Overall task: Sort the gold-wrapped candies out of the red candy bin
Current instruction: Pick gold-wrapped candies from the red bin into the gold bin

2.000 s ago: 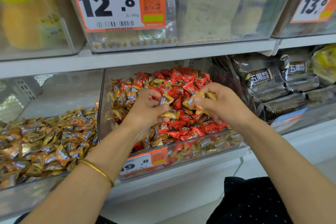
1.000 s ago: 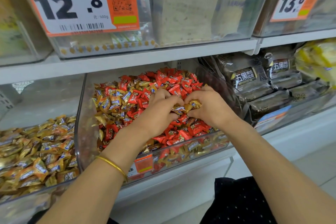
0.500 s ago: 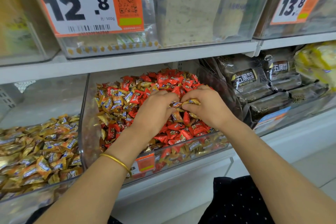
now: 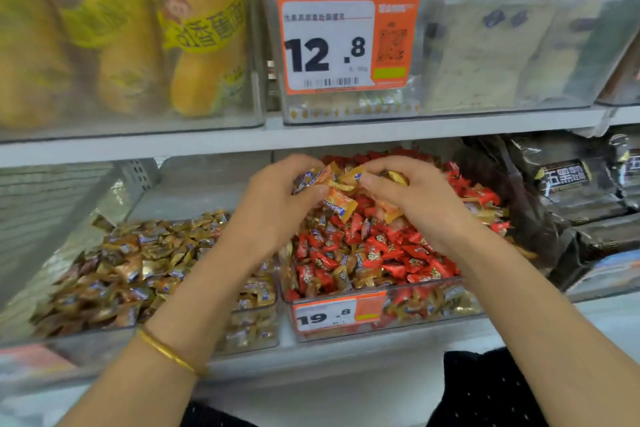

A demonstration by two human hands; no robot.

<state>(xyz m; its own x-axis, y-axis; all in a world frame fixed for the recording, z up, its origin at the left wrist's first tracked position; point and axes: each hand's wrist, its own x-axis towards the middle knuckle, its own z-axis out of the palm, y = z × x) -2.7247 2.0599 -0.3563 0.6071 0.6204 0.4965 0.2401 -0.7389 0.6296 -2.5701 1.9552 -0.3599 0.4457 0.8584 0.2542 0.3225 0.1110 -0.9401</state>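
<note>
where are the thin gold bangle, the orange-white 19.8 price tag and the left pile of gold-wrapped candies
thin gold bangle (image 4: 166,352), head view, middle of the band
orange-white 19.8 price tag (image 4: 313,319), head view, on the digits
left pile of gold-wrapped candies (image 4: 138,263), head view, pile's centre

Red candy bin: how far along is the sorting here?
Done: the neighbouring bin on the left holds a pile of gold candies, though how many were sorted there is unclear. In hand: the left hand and right hand both grip a bunch of gold-wrapped candies above the red candy bin. Left: stray gold wrappers show among the red candies, mostly behind the front wall.
</note>
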